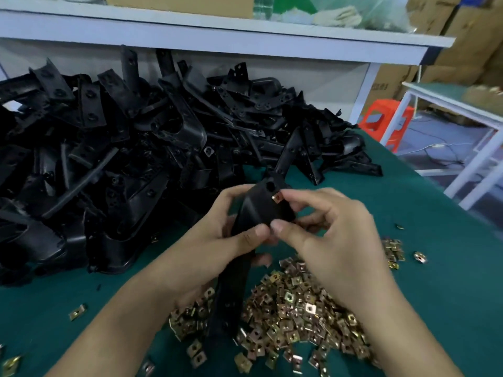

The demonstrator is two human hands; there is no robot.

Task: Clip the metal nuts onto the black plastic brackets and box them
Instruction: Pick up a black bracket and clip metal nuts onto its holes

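Observation:
My left hand [217, 240] grips a long black plastic bracket [255, 210] upright above the green table [435, 268]. My right hand [326, 229] pinches a small metal nut [278, 198] against the bracket's upper edge, beside a round hole, with its thumb resting on the bracket lower down. A heap of brass-coloured metal nuts [294, 317] lies on the table under my hands. A large pile of black brackets [122, 159] fills the table's back left.
A few stray nuts [77, 312] lie scattered on the green cloth. A white shelf [217, 31] runs across the back. Cardboard boxes [468, 44], an orange stool [386, 123] and a white frame table [462, 112] stand at the right, beyond the table's edge.

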